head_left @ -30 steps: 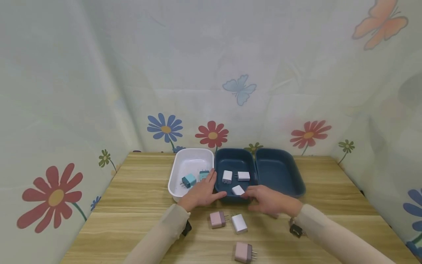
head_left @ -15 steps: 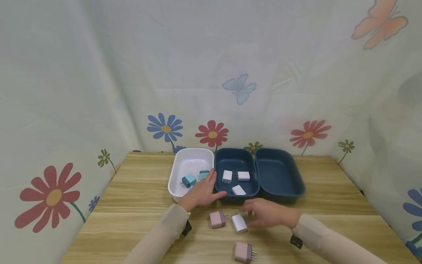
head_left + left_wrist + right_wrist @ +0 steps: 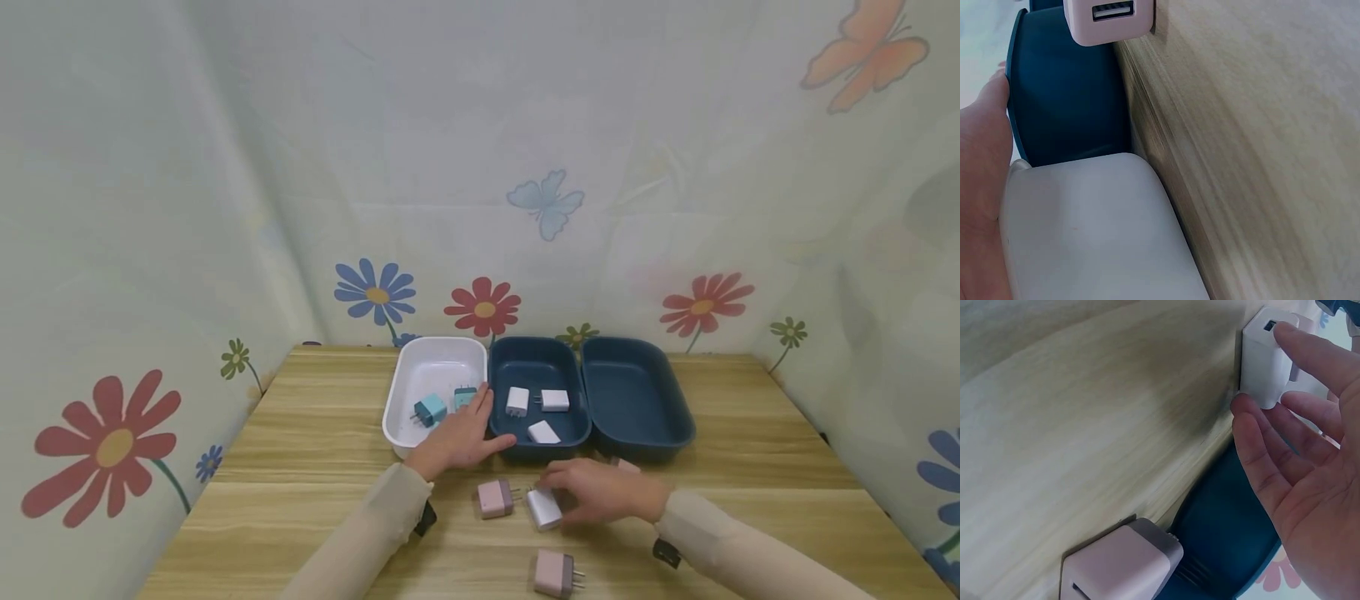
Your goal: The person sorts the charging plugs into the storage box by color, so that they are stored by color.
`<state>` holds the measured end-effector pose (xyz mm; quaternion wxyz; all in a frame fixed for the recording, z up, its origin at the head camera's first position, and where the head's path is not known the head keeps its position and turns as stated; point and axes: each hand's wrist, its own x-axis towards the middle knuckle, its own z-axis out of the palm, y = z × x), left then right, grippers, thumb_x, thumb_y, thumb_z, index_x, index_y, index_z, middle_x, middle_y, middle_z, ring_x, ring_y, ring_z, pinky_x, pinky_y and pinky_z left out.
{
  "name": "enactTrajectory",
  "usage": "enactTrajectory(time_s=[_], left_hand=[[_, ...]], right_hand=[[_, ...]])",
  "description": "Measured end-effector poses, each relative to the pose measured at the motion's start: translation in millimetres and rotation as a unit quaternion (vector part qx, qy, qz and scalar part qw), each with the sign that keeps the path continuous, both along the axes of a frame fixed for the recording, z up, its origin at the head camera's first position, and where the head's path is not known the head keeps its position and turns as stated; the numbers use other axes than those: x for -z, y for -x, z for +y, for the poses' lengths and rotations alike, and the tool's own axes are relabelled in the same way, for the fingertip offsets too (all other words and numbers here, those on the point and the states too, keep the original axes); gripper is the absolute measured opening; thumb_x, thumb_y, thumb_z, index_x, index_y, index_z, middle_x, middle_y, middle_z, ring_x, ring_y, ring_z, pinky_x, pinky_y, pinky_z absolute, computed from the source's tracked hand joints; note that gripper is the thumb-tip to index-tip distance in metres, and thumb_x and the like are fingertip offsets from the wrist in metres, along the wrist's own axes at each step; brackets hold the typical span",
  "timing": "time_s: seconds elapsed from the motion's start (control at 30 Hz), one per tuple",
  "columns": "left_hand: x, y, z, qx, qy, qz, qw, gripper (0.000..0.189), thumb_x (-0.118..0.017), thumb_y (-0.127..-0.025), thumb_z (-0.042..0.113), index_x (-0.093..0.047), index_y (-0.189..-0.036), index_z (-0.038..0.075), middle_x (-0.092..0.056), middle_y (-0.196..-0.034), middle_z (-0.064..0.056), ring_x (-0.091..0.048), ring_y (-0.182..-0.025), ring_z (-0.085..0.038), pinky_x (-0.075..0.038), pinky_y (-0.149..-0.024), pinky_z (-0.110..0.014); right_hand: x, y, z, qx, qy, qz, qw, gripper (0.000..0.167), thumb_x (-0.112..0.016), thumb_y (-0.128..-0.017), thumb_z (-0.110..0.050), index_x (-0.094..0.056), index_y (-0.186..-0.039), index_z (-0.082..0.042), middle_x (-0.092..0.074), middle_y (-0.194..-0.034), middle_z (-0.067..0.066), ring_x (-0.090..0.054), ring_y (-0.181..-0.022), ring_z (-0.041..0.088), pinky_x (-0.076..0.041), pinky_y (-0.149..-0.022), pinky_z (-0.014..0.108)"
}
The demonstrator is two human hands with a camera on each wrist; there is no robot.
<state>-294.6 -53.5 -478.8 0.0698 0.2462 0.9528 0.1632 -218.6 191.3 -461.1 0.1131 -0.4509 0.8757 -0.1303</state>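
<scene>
My right hand (image 3: 603, 487) has its thumb and fingers around a white charger plug (image 3: 543, 510) on the table. In the right wrist view, the thumb touches the port end of this plug (image 3: 1263, 369), and the fingertips are at its other side. My left hand (image 3: 461, 435) rests, fingers extended, over the adjoining rims of the white bin (image 3: 393, 400) and the middle navy bin (image 3: 536, 346). Teal plugs (image 3: 430, 410) lie in the white bin, partly hidden by that hand. The middle bin holds three white plugs (image 3: 554, 401).
One pink plug (image 3: 495, 498) lies left of the white one, and another pink plug (image 3: 553, 573) lies nearer the front. A third pink plug (image 3: 626, 465) is partly hidden behind my right hand. A second navy bin (image 3: 637, 400) stands at the right.
My right hand has moved from the front rim of the middle bin back toward me, down to the white plug on the table. The left hand stays in place.
</scene>
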Motion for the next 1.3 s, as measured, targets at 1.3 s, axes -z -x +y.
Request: enactTrajectory(time_s=[1.3], left_hand=[[0.4, 1.3, 1.9, -0.004, -0.004, -0.005, 1.0, 0.097, -0.044, -0.085, 0.07, -0.015, -0.152, 0.006, -0.005, -0.158, -0.009, -0.026, -0.138, -0.029, -0.03, -0.107, -0.045]], right_hand=[[-32.0, -2.1, 15.5, 0.021, 0.067, -0.059, 0.9958, 0.043, -0.078, -0.078, -0.02, -0.063, -0.117, -0.012, -0.056, -0.104, -0.007, -0.06, -0.086, 0.01, -0.051, -0.069, 0.019]])
